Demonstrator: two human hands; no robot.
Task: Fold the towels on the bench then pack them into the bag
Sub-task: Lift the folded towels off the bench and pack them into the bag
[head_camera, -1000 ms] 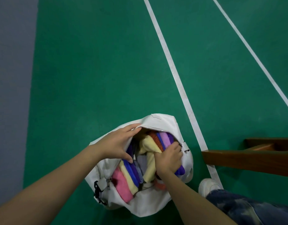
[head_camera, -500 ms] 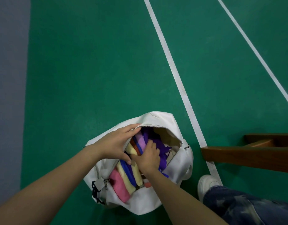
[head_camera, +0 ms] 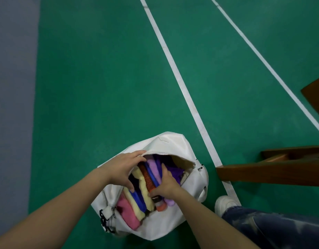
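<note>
Left hand (head_camera: 122, 169) pinches bag (head_camera: 173, 146) rim, spreading mouth; right hand (head_camera: 166, 186) grips towels (head_camera: 143, 184) beside it. Risk: rim slips, mouth closes, folds rumple.

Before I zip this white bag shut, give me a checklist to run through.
1. Bag steadied: ok, left hand grips the white bag's rim.
2. Packing: ok, towels stand in a row.
3. Bag free of hands: not ok, right hand grips the towels.
4. Reach: ok, zip pull sits at the near left corner.
5. Zip line: cannot tell whether the orange towel clears it.
6. Nothing left behind: cannot tell, wooden bench mostly out of view.
</note>
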